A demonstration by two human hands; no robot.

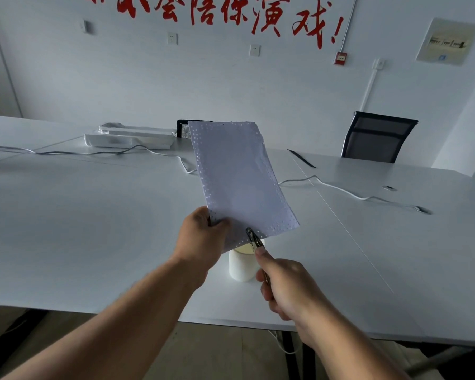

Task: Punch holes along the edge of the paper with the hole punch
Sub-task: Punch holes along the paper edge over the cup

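Observation:
A white sheet of paper (236, 171) is held up above the table, tilted away from me, with rows of small holes along all its edges. My left hand (203, 237) pinches its lower left corner. My right hand (283, 286) grips the handles of a small metal plier-type hole punch (254, 238). The punch's jaws sit over the paper's lower edge, near the middle. A white cup (242, 266) stands on the table directly below the punch, partly hidden by the paper and my hands.
The white table (93, 229) carries a white tray-like device (129, 138) at the back left, white cables (340, 189) running across it, and a dark pen-like object (302, 158). A black mesh chair (379, 138) stands behind the table at the right.

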